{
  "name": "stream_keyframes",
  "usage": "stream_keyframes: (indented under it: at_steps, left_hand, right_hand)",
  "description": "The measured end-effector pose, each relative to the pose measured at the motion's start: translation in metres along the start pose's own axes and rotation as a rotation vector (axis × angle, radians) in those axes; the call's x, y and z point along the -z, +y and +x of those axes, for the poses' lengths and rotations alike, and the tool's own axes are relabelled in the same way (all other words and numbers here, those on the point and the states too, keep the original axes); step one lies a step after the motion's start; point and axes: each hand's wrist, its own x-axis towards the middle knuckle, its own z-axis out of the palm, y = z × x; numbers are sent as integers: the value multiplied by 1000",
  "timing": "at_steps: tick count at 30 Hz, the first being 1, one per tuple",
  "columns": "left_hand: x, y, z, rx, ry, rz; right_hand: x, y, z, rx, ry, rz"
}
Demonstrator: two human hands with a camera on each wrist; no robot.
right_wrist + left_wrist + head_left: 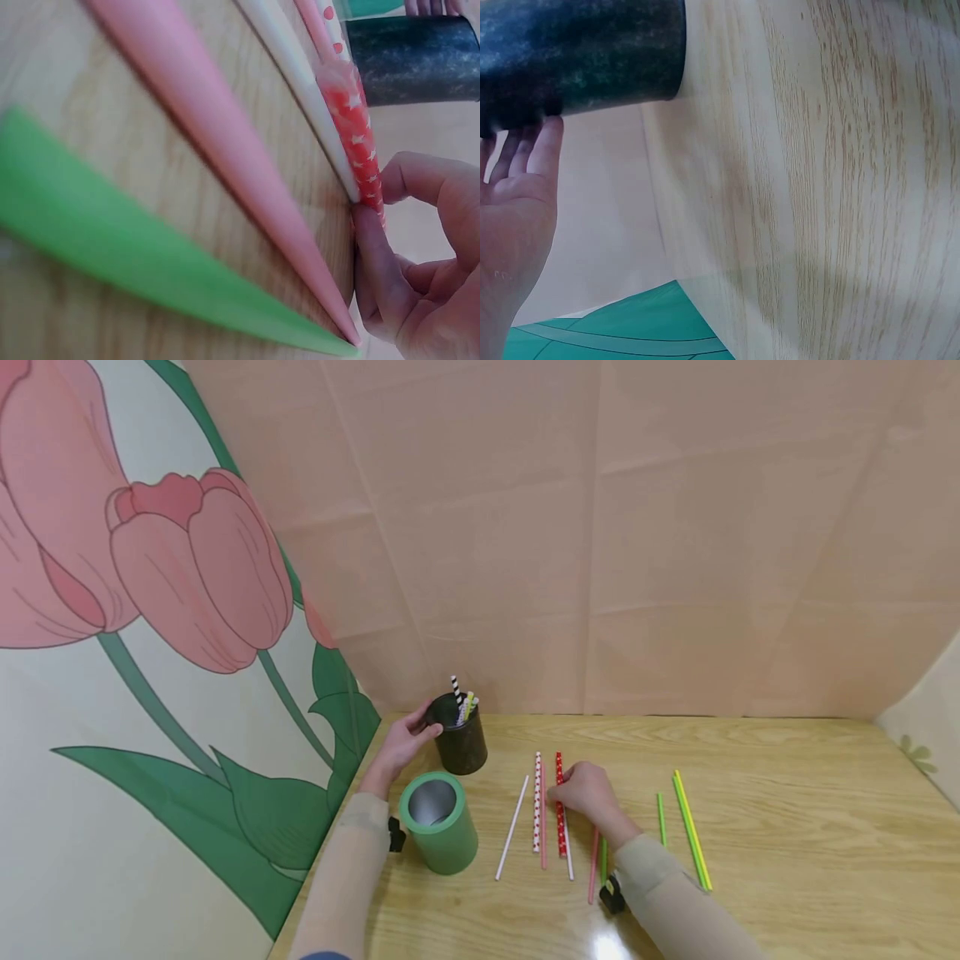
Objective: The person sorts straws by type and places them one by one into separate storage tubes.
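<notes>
A black pen-holder-like cup [463,748] stands at the back left, with several paper straws [456,691] poking out of its mouth. My left hand [402,747] holds it near the rim, thumb at the front; the fingertips [549,142] meet its wall in the left wrist view. Further right, my right hand [590,792] pinches a red straw with white stars [562,842] between thumb and forefinger. That straw lies on or close to the table; any gap is hard to judge. A white straw [289,79] runs right beside it in the right wrist view.
A green cup with a grey inside [439,835] stands in front of the black one. Left of the right hand lie a white straw [512,829], a red-dotted straw [537,810] and a pink straw [543,839]. Green and yellow straws [692,831] lie to the right.
</notes>
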Motion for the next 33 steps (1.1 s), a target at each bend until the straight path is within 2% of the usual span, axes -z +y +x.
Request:
stream_keyframes:
  at_steps: [21,33]
  left_hand:
    - [0,-1,2,-13,-12,-49]
    - [0,1,-4,-26,-11,-17]
  right_hand:
    - [9,8,4,-15,-42,115]
    - [15,7,0,-69,-94,291]
